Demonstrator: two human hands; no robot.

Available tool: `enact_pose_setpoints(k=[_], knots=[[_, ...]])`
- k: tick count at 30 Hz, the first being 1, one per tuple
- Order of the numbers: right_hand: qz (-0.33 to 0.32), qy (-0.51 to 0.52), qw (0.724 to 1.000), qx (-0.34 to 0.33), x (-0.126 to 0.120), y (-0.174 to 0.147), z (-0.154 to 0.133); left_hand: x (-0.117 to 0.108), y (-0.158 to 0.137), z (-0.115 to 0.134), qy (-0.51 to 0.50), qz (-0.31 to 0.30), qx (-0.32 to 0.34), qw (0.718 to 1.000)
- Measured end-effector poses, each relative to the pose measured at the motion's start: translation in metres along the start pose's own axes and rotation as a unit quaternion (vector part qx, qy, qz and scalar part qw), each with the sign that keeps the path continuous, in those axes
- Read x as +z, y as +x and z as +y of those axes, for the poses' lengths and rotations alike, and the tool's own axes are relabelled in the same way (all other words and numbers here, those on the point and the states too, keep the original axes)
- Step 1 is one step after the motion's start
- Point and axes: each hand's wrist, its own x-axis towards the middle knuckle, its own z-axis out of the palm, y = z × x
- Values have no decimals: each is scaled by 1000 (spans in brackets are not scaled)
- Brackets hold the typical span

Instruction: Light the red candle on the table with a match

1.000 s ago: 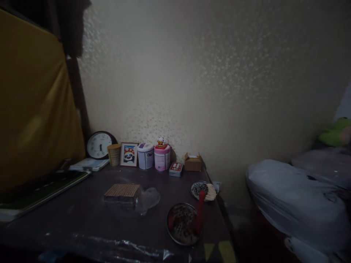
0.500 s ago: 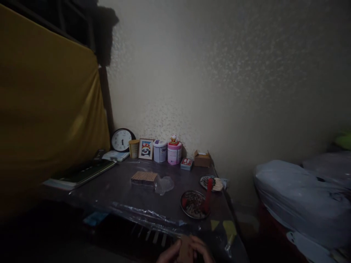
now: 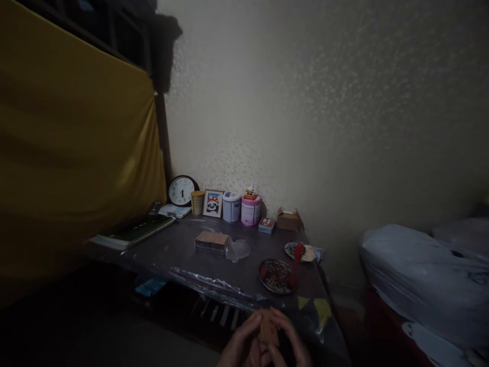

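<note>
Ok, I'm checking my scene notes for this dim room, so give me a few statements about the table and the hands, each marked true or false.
1. Both hands, left hand and right hand, hold a small tan cardboard box between them. True.
2. The round black-rimmed wall clock lies flat in the middle of the dark plastic-covered table. False: it stands at the back, by the wall.
3. The framed panda picture stands between the tan cup and the white cylindrical tin. True.
4. The pink cylindrical tin has nothing on its lid. False: a small figurine sits on it.
5. A red stick rests in the round metal dish nearest the hands. True.
</note>
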Motion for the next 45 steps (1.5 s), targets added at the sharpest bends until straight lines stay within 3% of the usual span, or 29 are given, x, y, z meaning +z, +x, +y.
enact_pose_setpoints(k=[7,13,45], knots=[[-77,21,995,63,-9,5,5,-1,3,-4,-13,19,18,1000],[-96,49,991,81,-11,10,4,-10,8,-8,-21,26,43,999],[-87,58,991,79,-12,9,0,-3,8,-10,-12,21,42,999]])
